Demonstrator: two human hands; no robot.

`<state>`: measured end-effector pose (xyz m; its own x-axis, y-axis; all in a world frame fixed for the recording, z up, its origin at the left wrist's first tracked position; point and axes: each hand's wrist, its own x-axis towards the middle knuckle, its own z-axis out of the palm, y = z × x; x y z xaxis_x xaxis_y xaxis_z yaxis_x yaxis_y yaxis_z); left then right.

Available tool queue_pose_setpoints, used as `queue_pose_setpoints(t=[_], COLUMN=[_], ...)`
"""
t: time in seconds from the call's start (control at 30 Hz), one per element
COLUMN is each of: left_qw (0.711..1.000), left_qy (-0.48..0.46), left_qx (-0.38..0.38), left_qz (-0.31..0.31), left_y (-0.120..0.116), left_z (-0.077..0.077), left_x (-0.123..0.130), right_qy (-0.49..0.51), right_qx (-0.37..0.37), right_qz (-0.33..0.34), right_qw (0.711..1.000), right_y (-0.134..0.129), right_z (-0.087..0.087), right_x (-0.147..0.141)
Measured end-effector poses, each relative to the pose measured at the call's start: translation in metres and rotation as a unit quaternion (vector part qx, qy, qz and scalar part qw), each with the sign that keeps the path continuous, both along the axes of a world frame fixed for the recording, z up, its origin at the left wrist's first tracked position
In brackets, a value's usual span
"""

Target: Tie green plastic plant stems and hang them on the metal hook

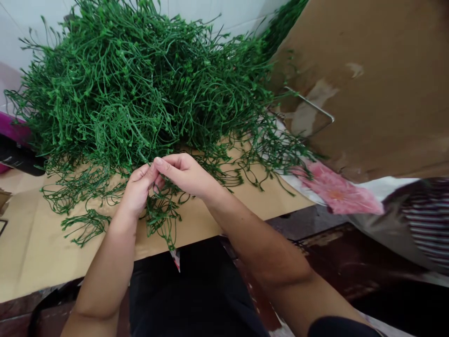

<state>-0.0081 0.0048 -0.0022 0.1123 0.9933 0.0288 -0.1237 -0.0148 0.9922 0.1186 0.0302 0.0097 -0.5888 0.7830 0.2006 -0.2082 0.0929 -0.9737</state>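
Note:
My left hand [140, 187] and my right hand [185, 172] meet at the front edge of a big tangled heap of green artificial plant stems [140, 79]. Thumbs and fingertips of both hands pinch together on a thin green stem, which is mostly hidden by the fingers. Just below the hands, a small tuft of stems [161, 213] hangs over the near edge of the brown cardboard [45, 248]. To the left of my left wrist lies a loose sprig [87, 226].
A large cardboard panel [372, 89] leans in at the right, with a bent metal wire handle [312, 105] beside it. Below it lies a pink floral piece [340, 187]. At the left edge sits a black object [21, 157]. A white tiled wall stands behind the heap.

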Motion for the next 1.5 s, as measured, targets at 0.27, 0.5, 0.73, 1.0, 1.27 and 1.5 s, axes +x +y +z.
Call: queue_pose_setpoints(t=[0.27, 0.5, 0.73, 1.0, 1.27, 1.5], left_qw=[0.987, 0.979, 0.977, 0.97, 0.97, 0.993], left_qy=[-0.115, -0.12, -0.132, -0.164, -0.158, 0.043], left_qx=[0.047, 0.054, 0.041, 0.038, 0.08, 0.081], left_qz=[0.103, 0.155, 0.161, 0.173, 0.168, 0.068], left_y=[0.004, 0.005, 0.002, 0.007, 0.009, 0.004], left_z=[0.02, 0.02, 0.019, 0.017, 0.013, 0.005], left_x=[-0.015, -0.016, -0.014, -0.015, -0.022, -0.011], right_qy=[0.076, -0.208, -0.368, -0.288, -0.195, -0.069], right_qx=[0.032, 0.25, 0.272, 0.321, 0.251, 0.192], right_qz=[-0.138, -0.56, -0.606, -0.311, -0.113, -0.2], right_qw=[0.987, 0.762, 0.65, 0.847, 0.942, 0.958], right_y=[-0.001, 0.035, 0.056, 0.002, -0.011, -0.005], right_z=[-0.003, -0.003, -0.044, -0.004, -0.007, 0.002], right_x=[0.003, 0.126, 0.214, 0.076, 0.014, 0.012])
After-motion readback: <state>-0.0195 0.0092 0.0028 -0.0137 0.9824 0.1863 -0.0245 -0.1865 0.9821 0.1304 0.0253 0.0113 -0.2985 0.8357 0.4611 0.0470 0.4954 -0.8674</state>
